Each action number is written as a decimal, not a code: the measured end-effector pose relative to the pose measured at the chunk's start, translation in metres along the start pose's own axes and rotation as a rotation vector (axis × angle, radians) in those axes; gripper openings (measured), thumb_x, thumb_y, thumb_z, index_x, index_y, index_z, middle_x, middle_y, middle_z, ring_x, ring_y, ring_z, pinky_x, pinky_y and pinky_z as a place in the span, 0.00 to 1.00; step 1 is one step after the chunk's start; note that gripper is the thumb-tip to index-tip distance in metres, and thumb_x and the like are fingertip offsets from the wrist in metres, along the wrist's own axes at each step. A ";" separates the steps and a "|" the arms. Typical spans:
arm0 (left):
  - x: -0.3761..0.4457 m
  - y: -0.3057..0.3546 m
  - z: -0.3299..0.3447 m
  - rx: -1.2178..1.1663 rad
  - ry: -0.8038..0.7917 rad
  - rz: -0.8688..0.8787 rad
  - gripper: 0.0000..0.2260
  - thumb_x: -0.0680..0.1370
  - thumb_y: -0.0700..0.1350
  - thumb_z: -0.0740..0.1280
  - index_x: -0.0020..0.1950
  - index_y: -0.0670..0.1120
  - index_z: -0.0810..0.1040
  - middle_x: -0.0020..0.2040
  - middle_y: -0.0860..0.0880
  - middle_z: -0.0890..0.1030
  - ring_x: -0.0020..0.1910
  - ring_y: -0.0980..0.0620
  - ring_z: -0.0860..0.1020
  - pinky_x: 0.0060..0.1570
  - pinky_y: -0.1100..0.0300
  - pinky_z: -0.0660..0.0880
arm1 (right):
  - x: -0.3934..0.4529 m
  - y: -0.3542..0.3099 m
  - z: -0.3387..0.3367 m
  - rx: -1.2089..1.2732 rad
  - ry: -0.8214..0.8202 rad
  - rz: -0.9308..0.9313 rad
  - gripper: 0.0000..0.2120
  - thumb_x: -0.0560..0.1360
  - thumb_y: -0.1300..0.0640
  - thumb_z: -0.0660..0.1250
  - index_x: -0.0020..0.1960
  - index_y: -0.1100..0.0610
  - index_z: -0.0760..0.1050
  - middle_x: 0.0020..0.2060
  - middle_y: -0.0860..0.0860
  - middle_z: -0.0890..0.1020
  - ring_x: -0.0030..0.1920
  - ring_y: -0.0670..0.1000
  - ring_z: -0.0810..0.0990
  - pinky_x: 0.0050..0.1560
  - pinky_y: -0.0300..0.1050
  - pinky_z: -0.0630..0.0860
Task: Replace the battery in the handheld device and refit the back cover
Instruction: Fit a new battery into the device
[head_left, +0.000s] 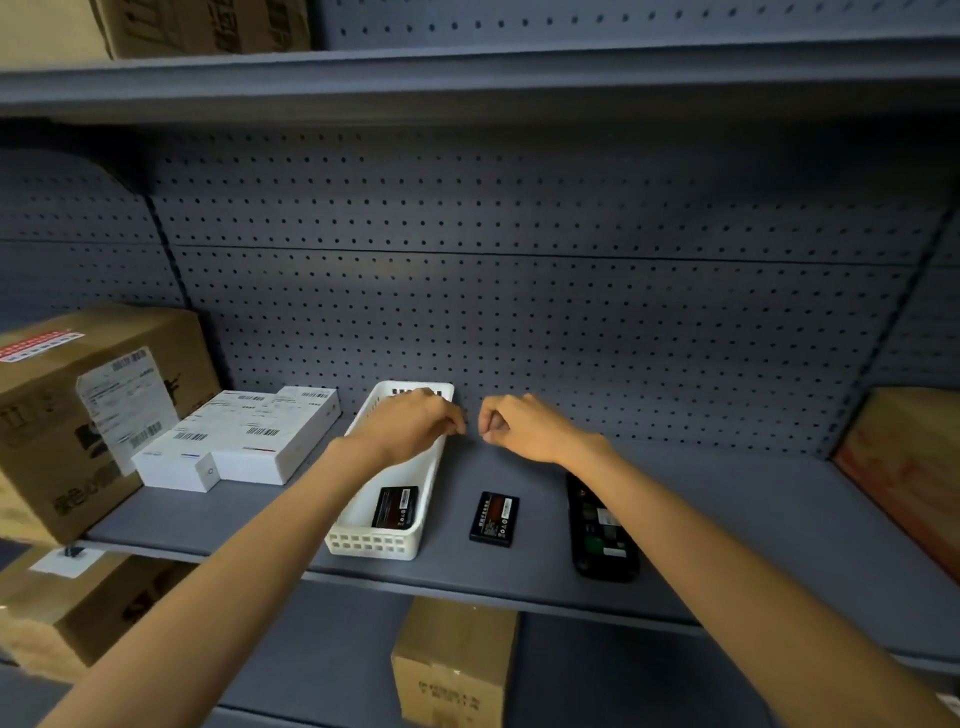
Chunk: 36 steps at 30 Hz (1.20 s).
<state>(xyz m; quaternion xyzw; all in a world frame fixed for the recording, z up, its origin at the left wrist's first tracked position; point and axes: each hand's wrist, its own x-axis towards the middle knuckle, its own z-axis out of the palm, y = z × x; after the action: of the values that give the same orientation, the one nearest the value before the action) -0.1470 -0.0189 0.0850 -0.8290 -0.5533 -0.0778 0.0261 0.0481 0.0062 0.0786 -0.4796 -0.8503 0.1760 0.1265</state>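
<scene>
Our left hand (410, 423) hovers over the far half of the white basket (363, 540), fingers curled downward with the tips pinched together; we cannot tell whether anything sits between them. Our right hand (519, 428) is raised just beside it, loosely fisted with thumb against forefinger, and nothing is visible in its grip. The two hands nearly meet above the grey shelf (727, 519).

Inside the near end of the basket lies one black battery (395, 508). A second battery (494, 518) lies flat on the shelf just right of the basket. Further right, partly under our right forearm, the black handheld device (602, 540) lies with its back open. White boxes (244, 436) and a cardboard carton (78, 410) stand at the left.
</scene>
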 end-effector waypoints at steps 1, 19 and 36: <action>0.002 0.004 0.003 -0.004 -0.019 0.014 0.10 0.81 0.45 0.62 0.58 0.53 0.81 0.57 0.53 0.82 0.60 0.51 0.76 0.55 0.57 0.71 | -0.003 0.006 0.003 0.009 -0.018 0.015 0.04 0.78 0.57 0.66 0.52 0.53 0.77 0.49 0.50 0.83 0.49 0.50 0.81 0.53 0.48 0.78; 0.015 0.037 0.050 0.164 -0.435 0.196 0.30 0.68 0.57 0.75 0.69 0.55 0.73 0.63 0.55 0.80 0.65 0.47 0.73 0.66 0.52 0.67 | -0.048 0.038 0.054 -0.136 -0.269 0.054 0.40 0.67 0.37 0.74 0.72 0.53 0.66 0.68 0.52 0.72 0.69 0.54 0.67 0.68 0.53 0.66; 0.007 0.047 0.051 0.140 -0.385 0.164 0.39 0.65 0.63 0.75 0.73 0.53 0.68 0.65 0.50 0.78 0.66 0.46 0.73 0.64 0.52 0.67 | -0.061 0.037 0.050 -0.139 -0.090 0.044 0.38 0.66 0.38 0.74 0.70 0.53 0.70 0.63 0.51 0.76 0.66 0.53 0.71 0.64 0.52 0.70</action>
<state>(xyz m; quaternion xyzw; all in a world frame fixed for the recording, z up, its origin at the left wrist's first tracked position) -0.0960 -0.0242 0.0373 -0.8668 -0.4830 0.1231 -0.0163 0.0890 -0.0376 0.0150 -0.4976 -0.8544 0.1406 0.0508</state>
